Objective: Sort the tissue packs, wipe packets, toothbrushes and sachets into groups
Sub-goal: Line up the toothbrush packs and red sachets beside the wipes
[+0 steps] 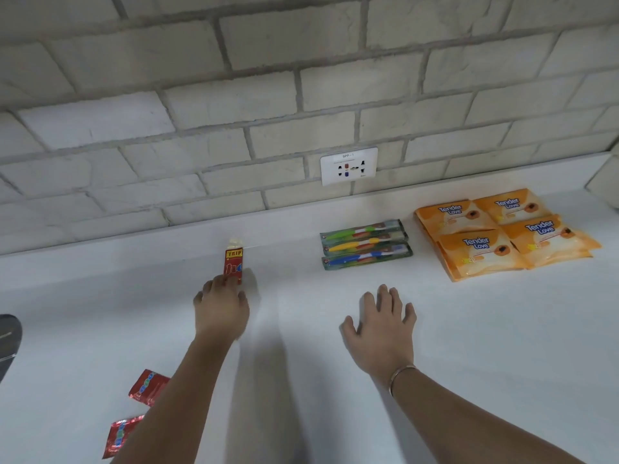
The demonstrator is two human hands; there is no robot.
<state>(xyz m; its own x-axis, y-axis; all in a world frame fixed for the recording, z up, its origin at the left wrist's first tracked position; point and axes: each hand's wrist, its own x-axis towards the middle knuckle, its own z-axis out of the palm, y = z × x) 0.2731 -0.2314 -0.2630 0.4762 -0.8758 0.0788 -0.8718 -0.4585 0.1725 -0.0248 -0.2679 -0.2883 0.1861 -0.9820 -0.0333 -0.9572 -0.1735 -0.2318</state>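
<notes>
Sachet (233,264) in left hand (221,309)

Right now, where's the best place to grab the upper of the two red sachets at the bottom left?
Probably its left edge, from the left. The sachet lies flat on the counter and the left forearm covers its right end, so a pinch grip on the exposed crinkled edge looks easiest.
</notes>
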